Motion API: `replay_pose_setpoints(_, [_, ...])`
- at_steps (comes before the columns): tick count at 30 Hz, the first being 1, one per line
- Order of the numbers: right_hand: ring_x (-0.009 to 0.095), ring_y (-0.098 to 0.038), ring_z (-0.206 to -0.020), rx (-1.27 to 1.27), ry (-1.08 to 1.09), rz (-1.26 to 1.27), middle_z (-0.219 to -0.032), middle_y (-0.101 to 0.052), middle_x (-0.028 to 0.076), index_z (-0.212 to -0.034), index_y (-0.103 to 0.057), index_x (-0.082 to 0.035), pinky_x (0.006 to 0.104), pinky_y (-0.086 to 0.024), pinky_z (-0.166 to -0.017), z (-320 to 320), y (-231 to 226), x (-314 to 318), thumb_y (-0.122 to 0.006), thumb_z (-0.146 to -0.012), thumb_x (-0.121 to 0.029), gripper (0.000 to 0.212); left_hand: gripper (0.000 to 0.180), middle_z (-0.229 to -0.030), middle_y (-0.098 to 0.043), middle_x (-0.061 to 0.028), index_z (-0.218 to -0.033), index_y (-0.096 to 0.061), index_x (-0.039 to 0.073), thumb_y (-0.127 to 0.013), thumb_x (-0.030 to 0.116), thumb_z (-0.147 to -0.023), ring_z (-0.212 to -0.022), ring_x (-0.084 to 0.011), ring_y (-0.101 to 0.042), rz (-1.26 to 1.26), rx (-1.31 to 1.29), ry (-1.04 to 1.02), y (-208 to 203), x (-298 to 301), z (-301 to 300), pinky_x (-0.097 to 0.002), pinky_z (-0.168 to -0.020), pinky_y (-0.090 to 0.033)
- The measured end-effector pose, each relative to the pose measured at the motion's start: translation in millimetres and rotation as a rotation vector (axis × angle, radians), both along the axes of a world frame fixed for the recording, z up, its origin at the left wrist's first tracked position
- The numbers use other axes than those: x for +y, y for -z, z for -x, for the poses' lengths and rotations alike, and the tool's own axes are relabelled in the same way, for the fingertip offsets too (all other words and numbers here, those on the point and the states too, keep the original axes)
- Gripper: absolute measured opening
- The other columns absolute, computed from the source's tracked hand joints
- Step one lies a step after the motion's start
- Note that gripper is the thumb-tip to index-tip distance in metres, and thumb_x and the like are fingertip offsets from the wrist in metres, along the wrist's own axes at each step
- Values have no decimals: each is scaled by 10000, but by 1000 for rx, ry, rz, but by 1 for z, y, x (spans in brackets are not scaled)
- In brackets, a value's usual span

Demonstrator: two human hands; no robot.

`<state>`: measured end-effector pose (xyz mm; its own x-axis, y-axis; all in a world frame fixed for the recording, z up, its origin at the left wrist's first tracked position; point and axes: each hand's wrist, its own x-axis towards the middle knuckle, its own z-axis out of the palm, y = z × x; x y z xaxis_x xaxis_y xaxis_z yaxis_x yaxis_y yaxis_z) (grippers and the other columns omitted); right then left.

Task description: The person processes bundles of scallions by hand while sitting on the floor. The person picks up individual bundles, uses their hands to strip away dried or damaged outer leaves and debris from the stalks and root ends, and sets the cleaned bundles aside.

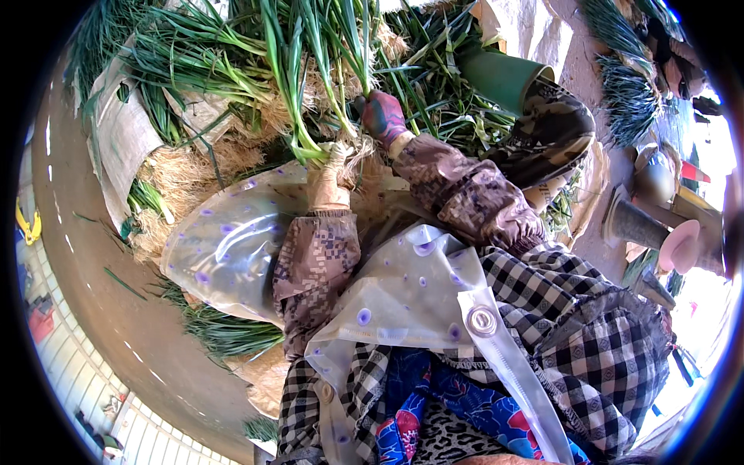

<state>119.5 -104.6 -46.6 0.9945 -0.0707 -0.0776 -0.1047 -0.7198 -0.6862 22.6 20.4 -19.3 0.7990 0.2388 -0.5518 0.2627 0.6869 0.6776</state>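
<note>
Gripping green onions by their pale lower stems with the left hand, toward eleven o'clock from the middle, with pale-covered fingers closed around them. Pinching another stalk of the lot with the right hand, gloved in mottled purple, at twelve o'clock, with thumb and fingers pressed together. Held leaves-up, just beyond a spotted clear apron, with tangled roots at the lower end.

Only partway along, to judge from the piles. Left to handle, probably: a large heap of rooted bunches from ten to eleven o'clock, plus a smaller bundle at eight. Possibly done: tidy bunches well apart at two o'clock; cannot tell whether finished or waiting. At one o'clock, loose greens, perhaps stripped leaves, just beside a green bucket.
</note>
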Motion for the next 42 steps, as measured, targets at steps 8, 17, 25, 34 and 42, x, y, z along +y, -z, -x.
replay_pose_setpoints(8, [362,-572,-637,-16,185,24,-663,-590,179,-766,-616,-25,398,-451,-587,-26,46,-28,-567,-796,-299,279,259,-583,-447,39,-823,-546,76,-634,318,-794,-486,-81,-427,-120,-30,-17,-42,21,4,-243,-443,-400])
replay_pose_setpoints(17, [118,-602,-723,762,-188,-1016,-849,-637,68,-994,-584,20,211,-488,-626,4,-19,-9,-637,-803,-202,298,287,-551,-468,28,-852,-567,46,-640,317,-793,-440,-59,-422,111,-14,-7,-46,42,-22,-196,-383,-365])
replay_pose_setpoints(25, [165,-555,-536,451,101,-1438,-733,-601,112,-837,-577,86,299,-456,-453,-18,56,-30,-579,-784,-74,169,418,-491,-335,80,-880,-559,26,-604,432,-791,-392,-33,-294,179,-143,87,-40,36,-20,-181,-329,-242])
replay_pose_setpoints(34, [215,-622,-771,768,-400,-1189,-936,-610,152,-934,-550,108,291,-519,-766,25,-53,26,-715,-696,-179,408,337,-842,-616,-18,-1017,-603,21,-602,301,-830,-748,-97,-541,-350,106,84,-16,52,-27,-215,-665,-429])
replay_pose_setpoints(42, [138,-574,-705,560,-294,-1091,-846,-631,83,-979,-615,3,258,-450,-631,23,-64,27,-671,-764,-325,397,365,-944,-589,-13,-1099,-562,50,-654,230,-796,-811,-92,-529,-239,-42,68,-15,41,-19,-219,-711,-438])
